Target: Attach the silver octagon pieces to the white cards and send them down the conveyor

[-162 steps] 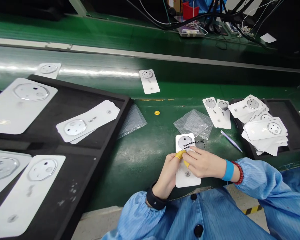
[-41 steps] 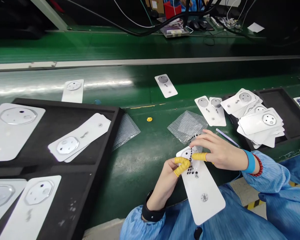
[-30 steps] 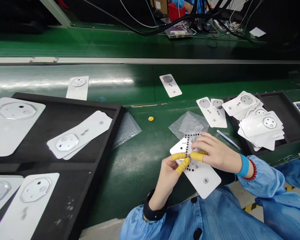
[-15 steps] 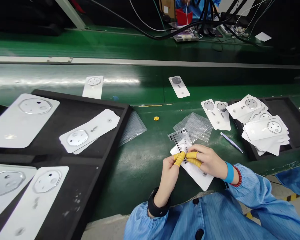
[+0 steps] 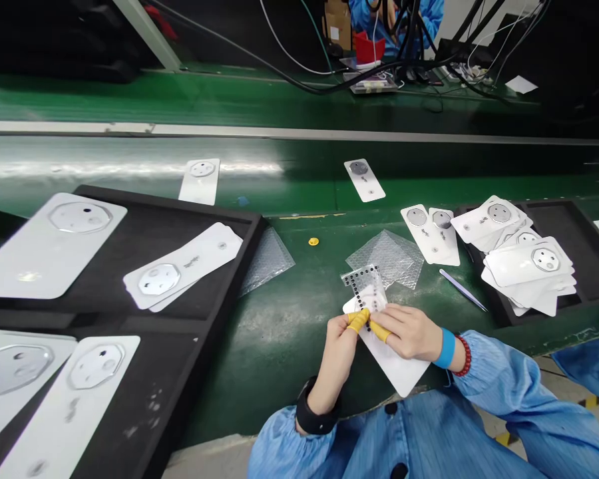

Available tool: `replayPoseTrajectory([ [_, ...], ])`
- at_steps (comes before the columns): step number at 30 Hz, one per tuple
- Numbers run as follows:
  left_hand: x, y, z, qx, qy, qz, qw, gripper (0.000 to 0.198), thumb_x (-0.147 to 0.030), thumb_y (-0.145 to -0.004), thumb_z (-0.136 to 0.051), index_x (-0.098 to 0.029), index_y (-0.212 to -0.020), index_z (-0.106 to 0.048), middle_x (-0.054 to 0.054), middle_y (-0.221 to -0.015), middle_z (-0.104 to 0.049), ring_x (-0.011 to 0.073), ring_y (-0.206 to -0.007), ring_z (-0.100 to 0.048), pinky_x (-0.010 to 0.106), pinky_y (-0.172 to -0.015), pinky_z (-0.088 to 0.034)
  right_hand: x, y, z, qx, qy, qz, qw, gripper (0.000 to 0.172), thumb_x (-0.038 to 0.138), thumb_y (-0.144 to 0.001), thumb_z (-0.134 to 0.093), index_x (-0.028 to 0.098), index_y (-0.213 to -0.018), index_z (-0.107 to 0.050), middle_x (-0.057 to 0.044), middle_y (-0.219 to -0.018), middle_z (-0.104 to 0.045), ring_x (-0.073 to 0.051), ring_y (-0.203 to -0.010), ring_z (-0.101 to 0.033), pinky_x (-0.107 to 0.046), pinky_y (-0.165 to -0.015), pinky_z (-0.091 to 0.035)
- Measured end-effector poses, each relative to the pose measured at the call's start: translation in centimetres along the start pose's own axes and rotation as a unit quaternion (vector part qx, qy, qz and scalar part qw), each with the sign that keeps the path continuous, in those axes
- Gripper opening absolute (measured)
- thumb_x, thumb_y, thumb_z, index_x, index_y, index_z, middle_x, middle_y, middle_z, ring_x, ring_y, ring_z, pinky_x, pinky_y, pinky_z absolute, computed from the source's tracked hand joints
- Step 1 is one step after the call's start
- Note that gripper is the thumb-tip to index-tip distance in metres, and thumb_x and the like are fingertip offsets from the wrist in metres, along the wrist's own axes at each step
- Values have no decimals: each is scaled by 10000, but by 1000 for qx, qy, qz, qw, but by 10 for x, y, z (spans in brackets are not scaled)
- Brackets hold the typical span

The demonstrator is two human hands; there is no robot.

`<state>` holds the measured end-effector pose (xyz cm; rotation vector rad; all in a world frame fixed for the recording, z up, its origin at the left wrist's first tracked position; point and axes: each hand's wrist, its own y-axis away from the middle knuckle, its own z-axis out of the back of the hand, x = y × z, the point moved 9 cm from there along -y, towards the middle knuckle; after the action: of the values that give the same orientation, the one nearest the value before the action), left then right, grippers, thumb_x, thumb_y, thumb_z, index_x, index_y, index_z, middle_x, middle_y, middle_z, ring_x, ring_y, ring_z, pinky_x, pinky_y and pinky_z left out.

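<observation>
A clear plastic sheet with rows of black dots [image 5: 374, 274] lies over the upper part of a white phone back panel [image 5: 402, 368] at the table's front. My left hand [image 5: 340, 339], with yellow finger cots, pinches the sheet at its lower part. Close against it, the fingers of my right hand [image 5: 412, 330] are closed together over the same spot, also in yellow cots. Whatever small thing may be between the right fingertips is hidden. The panel's upper end is partly covered by the sheet and fingers.
At left, a black tray [image 5: 204, 318] holds large and narrow white panels. Another black tray [image 5: 592, 256] at right carries a pile of panels. Bluish tweezers [image 5: 462, 290], clear textured film [image 5: 387, 258] and a loose yellow finger cot [image 5: 313, 241] lie on the green table.
My right fingers have drawn closer together and shifted slightly down by the left fingertips. The white panel's near end sits a little lower. The view has tilted slightly.
</observation>
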<state>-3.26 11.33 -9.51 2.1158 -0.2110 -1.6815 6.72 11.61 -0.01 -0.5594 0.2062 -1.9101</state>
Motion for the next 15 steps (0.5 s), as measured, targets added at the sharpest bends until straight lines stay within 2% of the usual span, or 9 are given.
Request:
replayPoseTrajectory([
  [3,-8,-4,11,2,-17,-11,1000,181,-312,-654,-665,-138,-611,-638,20,-545,-639,157,-528,-557,262,-535,-439,-16,5,-6,14,-13,-28,999,183,141,-963,-447,146,-919,-624,-128,-1044,-724,-200,-843,-705,-315,-693,-589],
  [4,-14,-3,18,-4,-24,-19,1000,189,-318,-646,-692,-136,-681,-654,35,-603,-679,182,-582,-606,281,-575,-476,-23,6,-6,19,-20,-44,999,172,143,-963,-444,142,-952,-616,-136,-1057,-722,-205,-851,-712,-310,-676,-592],
  [6,-26,3,37,-26,-35,-38,998,327,-313,-645,-727,-140,-911,-650,63,-774,-745,213,-700,-669,322,-674,-523,-34,9,-5,23,-41,-78,996,155,154,-963,-449,147,-985,-602,-136,-1050,-727,-210,-863,-725,-309,-680,-601],
  [8,-39,14,57,-64,-54,-75,994,494,-296,-698,-706,-161,-1144,-544,69,-897,-757,200,-733,-682,344,-726,-537,-44,12,0,16,-68,-116,991,133,167,-960,-469,168,-1000,-596,-115,-1021,-737,-206,-863,-732,-312,-713,-609],
  [10,-52,27,68,-101,-116,-129,980,528,-296,-809,-614,-179,-1283,-415,79,-962,-747,191,-776,-691,371,-781,-547,-54,13,6,-1,-96,-155,983,125,167,-952,-481,183,-1012,-589,-98,-994,-741,-202,-852,-737,-316,-736,-617],
  [13,-54,34,62,-125,-231,-172,950,495,-341,-899,-506,-156,-1340,-380,170,-1137,-683,254,-1011,-670,468,-875,-538,-65,15,10,-24,-131,-198,971,131,147,-932,-492,197,-1014,-582,-80,-996,-738,-195,-845,-742,-302,-731,-627],
  [15,-46,30,51,-136,-269,-169,939,558,-372,-859,-581,-132,-1337,-420,232,-1305,-574,336,-1197,-564,556,-956,-477,-69,17,12,-44,-145,-218,964,131,137,-918,-504,205,-1000,-581,-67,-1000,-737,-193,-855,-743,-297,-739,-630],
])
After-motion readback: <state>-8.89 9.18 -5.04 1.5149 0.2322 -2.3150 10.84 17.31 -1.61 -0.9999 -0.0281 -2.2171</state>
